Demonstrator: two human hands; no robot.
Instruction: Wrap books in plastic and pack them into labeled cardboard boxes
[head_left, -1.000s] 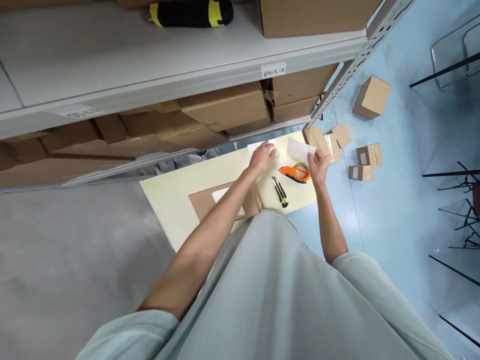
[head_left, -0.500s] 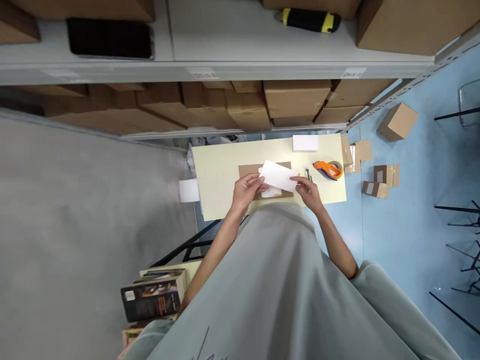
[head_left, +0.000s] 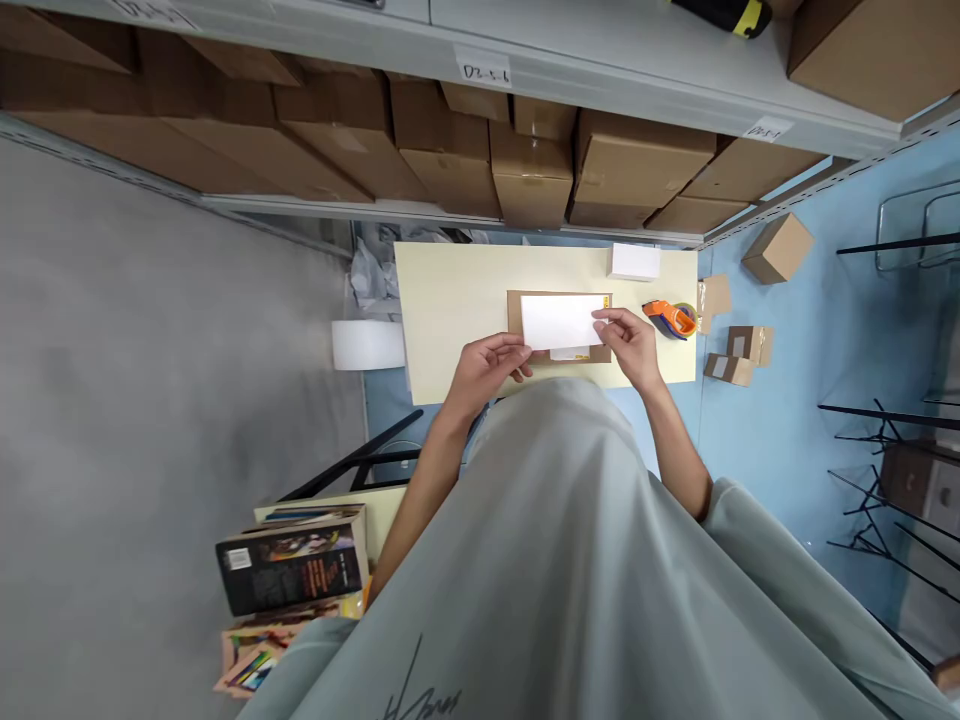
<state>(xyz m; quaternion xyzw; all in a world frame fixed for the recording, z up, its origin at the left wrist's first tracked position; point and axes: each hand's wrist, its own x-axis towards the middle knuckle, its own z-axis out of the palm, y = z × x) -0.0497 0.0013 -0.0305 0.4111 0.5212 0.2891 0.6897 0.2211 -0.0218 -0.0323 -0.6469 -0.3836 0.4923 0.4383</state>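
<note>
A white rectangular card (head_left: 561,322) is held level above a flat brown cardboard piece (head_left: 514,312) on the pale yellow table (head_left: 454,300). My left hand (head_left: 491,368) pinches its lower left corner. At its right edge, my right hand (head_left: 628,343) grips it between thumb and fingers. A small yellow mark shows at the card's upper right corner. Partly covered by the card, another white piece (head_left: 570,354) lies on the cardboard. To the right of my right hand is an orange tape dispenser (head_left: 670,319). A white stack (head_left: 634,262) sits at the table's back edge.
Shelves of brown boxes (head_left: 442,150) run across the top, above the table's far side. Small cartons (head_left: 778,248) lie on the blue floor at right. Books (head_left: 296,565) are stacked at lower left. A white roll (head_left: 367,345) is beside the table's left edge.
The white card has turned from a tilt to nearly straight, and its yellow corner mark now shows. Both hands still hold it. The camera view has shifted, so the shelf appears higher.
</note>
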